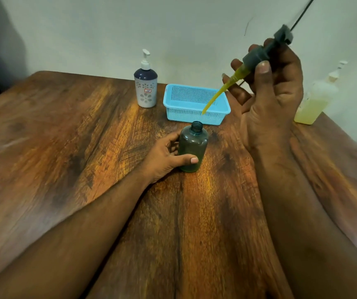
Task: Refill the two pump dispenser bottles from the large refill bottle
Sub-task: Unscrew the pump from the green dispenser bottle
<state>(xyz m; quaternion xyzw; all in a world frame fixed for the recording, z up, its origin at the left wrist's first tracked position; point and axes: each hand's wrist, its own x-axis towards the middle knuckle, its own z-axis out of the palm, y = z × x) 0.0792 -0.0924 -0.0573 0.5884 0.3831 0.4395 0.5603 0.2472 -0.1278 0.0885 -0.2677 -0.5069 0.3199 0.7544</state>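
Note:
A small dark teal bottle [192, 147] stands upright on the wooden table [65, 147] with its neck uncapped. My left hand [166, 157] grips its body from the left, thumb across the front. My right hand [268, 91] holds the dark pump head [259, 53] raised above and to the right of the bottle; its yellow, wet dip tube [216, 96] slants down-left over the blue basket. A white-and-navy pump dispenser [145, 87] stands at the back, pump on. The large refill bottle [315, 102] with yellowish liquid stands at the far right, partly behind my right hand.
A light blue perforated basket [195, 104] sits just behind the teal bottle. The wall rises right behind the table. A thin dark cable [302, 14] hangs at the upper right. The table's right edge runs close to the refill bottle.

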